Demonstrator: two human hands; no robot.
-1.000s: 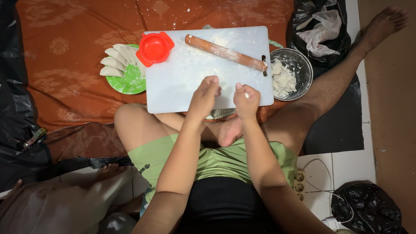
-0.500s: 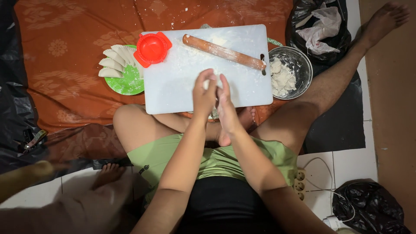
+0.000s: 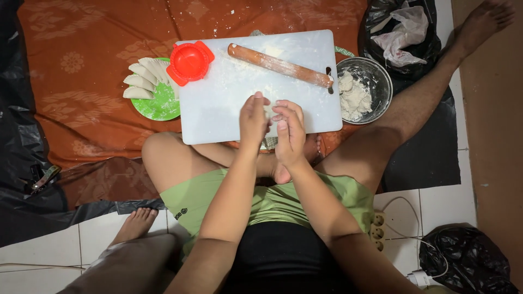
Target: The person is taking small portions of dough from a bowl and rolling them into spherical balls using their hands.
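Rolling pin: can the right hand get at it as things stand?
Probably yes. The rolling pin lies bare on the white board, just beyond the right hand, nothing between them; but both hands are pressed around a dough piece.

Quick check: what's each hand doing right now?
Left hand: pressed palm-in against a small piece of dough, fingers fairly straight.
Right hand: cupped against the same dough from the other side.
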